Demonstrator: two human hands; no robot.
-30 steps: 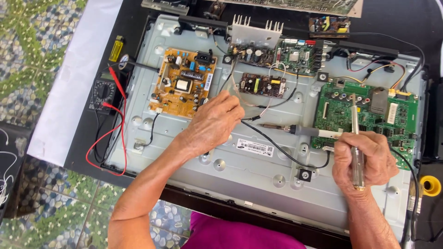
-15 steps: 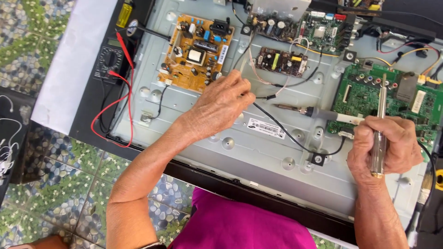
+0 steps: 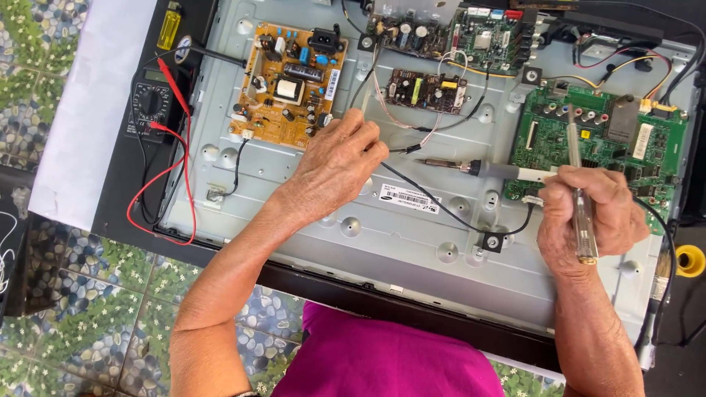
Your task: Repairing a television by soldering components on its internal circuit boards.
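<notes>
- Grey sheet-metal back panel of the opened flat-screen set [image 3: 323, 220] lies flat in front of you, and your left hand [image 3: 334, 165] rests on it with fingers curled, pinching a thin black cable [image 3: 441, 209] just beside the tan power-supply board [image 3: 290, 84].
- Your right hand [image 3: 588, 217] is clenched around a clear-handled screwdriver [image 3: 581, 198], shaft pointing up over the green main board [image 3: 599, 143]; a soldering iron with a pale handle [image 3: 478, 169] lies on the panel between your hands, its handle end reaching the right hand.
- Hold the cable low and slack so the hot tip cannot touch it, and keep the screwdriver tip clear of the green board's components.
- One white rectangular sticker with dark print [image 3: 408, 198] sits on the panel below the iron; a narrow white strip label [image 3: 332, 84] runs along the tan board's right edge.
- Black multimeter with red leads [image 3: 151, 110] lies at the far left.
</notes>
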